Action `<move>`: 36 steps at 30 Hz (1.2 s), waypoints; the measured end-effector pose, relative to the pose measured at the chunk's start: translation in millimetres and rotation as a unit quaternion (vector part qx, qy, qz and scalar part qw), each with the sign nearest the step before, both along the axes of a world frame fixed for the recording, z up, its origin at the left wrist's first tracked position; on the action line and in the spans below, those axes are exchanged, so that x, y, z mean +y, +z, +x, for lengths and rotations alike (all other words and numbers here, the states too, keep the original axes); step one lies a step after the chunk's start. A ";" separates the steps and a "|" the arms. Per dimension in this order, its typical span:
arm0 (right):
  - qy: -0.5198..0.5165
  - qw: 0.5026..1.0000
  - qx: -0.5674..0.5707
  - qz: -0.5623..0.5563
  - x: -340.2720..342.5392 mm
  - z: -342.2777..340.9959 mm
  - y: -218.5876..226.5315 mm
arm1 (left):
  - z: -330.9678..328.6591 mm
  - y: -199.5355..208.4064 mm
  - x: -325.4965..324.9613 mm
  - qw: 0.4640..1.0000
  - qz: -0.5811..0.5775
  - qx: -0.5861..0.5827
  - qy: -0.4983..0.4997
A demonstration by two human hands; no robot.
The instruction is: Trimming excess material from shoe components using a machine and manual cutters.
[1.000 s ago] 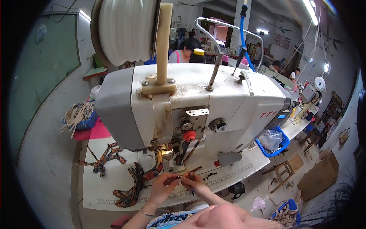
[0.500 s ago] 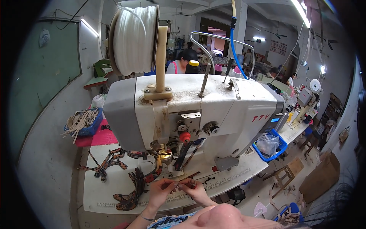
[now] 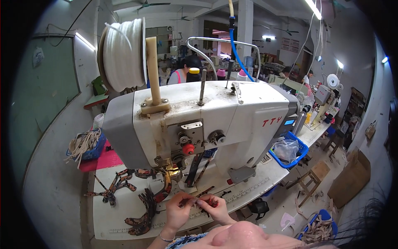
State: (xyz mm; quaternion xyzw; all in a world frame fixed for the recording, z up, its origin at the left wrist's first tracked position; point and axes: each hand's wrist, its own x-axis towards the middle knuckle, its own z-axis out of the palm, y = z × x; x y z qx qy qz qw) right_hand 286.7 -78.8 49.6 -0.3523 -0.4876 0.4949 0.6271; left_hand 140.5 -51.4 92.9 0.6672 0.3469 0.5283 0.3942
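Note:
In front of the sewing machine, my left hand and my right hand meet, fingertips pinched together. Between them is a thin dark patterned strip, mostly covered by my fingers, with its end pointing away from me. Just beyond my left hand, a curved black-and-orange patterned strip runs up under the lit needle area. A bundle of similar strips lies left of my left hand on the white table.
More patterned strips are spread at the table's left. A blue basket of pale cords stands on the far left, a blue basket with a plastic bag on the right. A large white cord spool is mounted above the machine. A wooden stool stands at right.
The view has shifted, so the machine sits further left and a little lower in the picture. Both hands remain together, fingers pinched, with slightly altered finger positions.

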 end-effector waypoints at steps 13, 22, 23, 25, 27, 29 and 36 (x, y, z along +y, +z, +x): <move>-0.024 0.999 0.021 0.042 -9.0 -3.9 -1.7 | 2.8 9.3 -16.0 0.998 0.056 0.023 0.028; 0.014 0.999 0.032 -0.007 10.1 -17.3 9.8 | -15.5 32.1 -20.7 0.986 0.125 0.055 0.097; 0.014 0.999 0.034 -0.033 16.7 -18.9 13.0 | -23.0 34.8 -16.6 0.965 0.195 0.077 0.157; 0.026 0.993 0.077 -0.091 30.2 -23.8 24.1 | -33.3 39.6 -8.3 0.935 0.264 0.098 0.214; 0.065 0.980 0.118 -0.146 44.0 -27.5 29.1 | -41.7 42.5 0.9 0.925 0.231 0.162 0.253; 0.093 0.977 0.104 -0.162 51.9 -30.0 28.6 | -50.1 32.0 10.1 0.913 0.245 0.204 0.255; 0.117 0.978 0.063 -0.163 66.4 -43.8 27.4 | -57.4 8.6 19.7 0.969 0.110 0.137 0.172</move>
